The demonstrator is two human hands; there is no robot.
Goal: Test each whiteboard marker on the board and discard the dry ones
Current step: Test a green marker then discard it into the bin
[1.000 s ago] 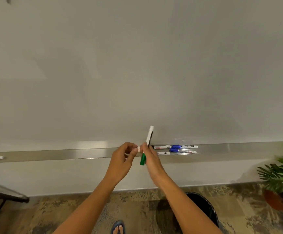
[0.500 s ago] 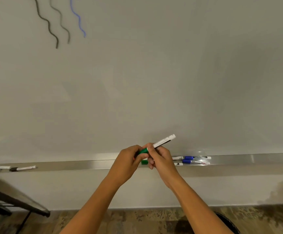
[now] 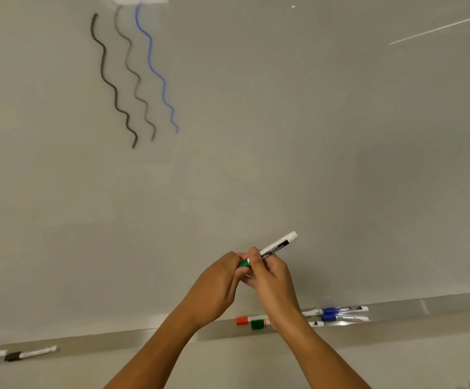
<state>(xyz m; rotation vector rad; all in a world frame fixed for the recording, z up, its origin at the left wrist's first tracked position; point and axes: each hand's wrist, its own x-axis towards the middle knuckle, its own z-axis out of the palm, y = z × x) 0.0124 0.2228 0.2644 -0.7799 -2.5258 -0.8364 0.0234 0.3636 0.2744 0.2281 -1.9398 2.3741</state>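
1. My right hand [image 3: 273, 279] grips the marker [image 3: 278, 245] barrel; left hand [image 3: 217, 282] pinches its green cap [image 3: 244, 263], in front of the board [image 3: 284, 136].
2. Tray [image 3: 396, 315] below: red [image 3: 242, 320], green [image 3: 257, 324], blue markers [image 3: 329, 310], part hidden by my right wrist.
3. Three squiggles [image 3: 132, 80] far left.

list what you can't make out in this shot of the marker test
Head view only:
- Green marker: whether the cap is off or on, hidden by the left hand and right hand.
- Markers on the tray behind the right wrist: middles covered.
- Markers at the far left: blurred, one cut by the edge.
- Label text: too small.
- Top of the squiggles: blurred.
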